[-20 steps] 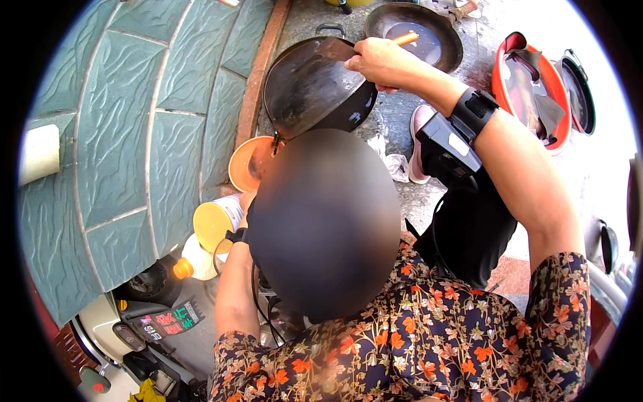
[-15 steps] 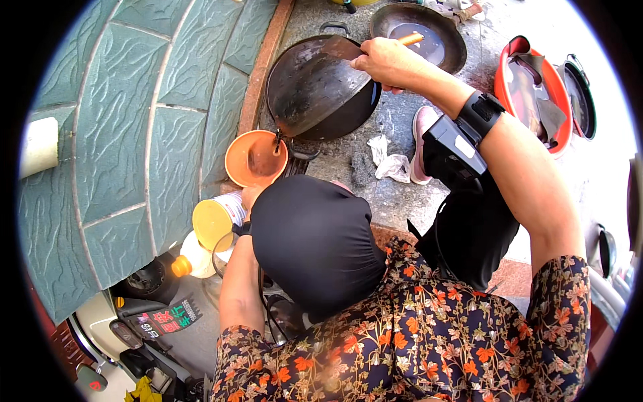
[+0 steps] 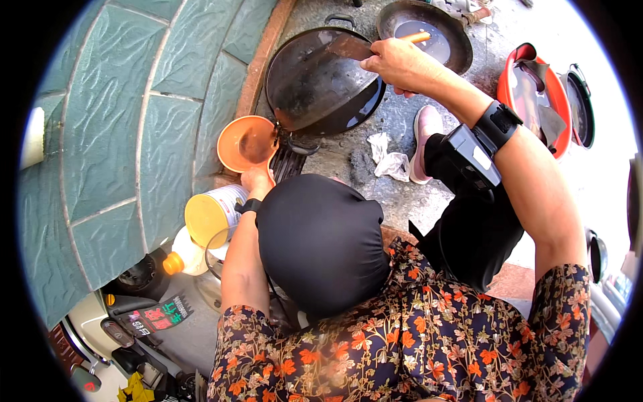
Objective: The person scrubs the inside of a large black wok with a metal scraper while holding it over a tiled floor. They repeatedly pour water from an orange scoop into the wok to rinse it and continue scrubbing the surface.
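Note:
My left hand [image 3: 257,179] is closed at the near side of an orange plastic dipper [image 3: 234,149], which has a dark brown patch inside. The dipper sits beside the handle and rim of a large black wok [image 3: 335,110], whose inside is partly dull grey and partly glossy black. Over the wok's right rim, my right hand [image 3: 392,63] grips a tool with a flat brownish metal blade [image 3: 351,47] and a wooden handle [image 3: 418,37]. The blade points left above the wok; whether it touches the wall, I cannot tell.
A second pan [image 3: 429,30] holding liquid lies at the back. Right are a red basin [image 3: 559,100] with dark pieces and a black bucket [image 3: 580,107]. Crumpled white plastic [image 3: 392,165] lies on the floor. A yellow-lidded can [image 3: 207,218] and white jug [image 3: 191,251] stand left, by the tiled wall [image 3: 110,120].
The dipper and my left hand have shifted slightly left, and more of that hand shows. My right hand and its tool have moved a little right and down. Both grips are unchanged.

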Action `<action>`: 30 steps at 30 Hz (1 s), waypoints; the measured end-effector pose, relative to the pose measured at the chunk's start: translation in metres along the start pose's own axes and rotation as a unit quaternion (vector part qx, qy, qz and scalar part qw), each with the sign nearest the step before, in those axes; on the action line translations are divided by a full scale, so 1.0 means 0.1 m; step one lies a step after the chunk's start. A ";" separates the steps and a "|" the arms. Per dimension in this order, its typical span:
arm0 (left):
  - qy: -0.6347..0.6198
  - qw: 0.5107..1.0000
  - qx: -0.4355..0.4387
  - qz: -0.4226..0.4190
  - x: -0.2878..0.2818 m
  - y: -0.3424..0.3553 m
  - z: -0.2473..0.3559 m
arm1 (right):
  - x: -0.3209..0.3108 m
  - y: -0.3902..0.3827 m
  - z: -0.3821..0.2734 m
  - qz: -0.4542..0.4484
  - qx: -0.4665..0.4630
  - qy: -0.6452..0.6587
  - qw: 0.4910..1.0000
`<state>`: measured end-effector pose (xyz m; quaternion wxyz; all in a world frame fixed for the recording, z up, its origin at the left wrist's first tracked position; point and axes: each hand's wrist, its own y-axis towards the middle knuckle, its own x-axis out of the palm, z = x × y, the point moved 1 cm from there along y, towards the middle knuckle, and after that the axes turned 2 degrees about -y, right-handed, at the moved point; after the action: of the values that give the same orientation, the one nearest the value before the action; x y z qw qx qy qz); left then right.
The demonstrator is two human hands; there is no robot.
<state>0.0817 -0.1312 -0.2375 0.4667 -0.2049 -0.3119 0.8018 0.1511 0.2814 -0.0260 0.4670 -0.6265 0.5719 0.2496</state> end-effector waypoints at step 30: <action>0.322 0.878 0.292 -0.199 0.32 -1.25 1.08 | -0.33 -0.05 0.12 0.269 -0.122 -0.157 0.942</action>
<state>0.0772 -0.0897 -0.0743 0.7300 -0.2400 0.0699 0.6361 0.1509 0.3073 -0.0015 0.3863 -0.4542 0.6037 0.5292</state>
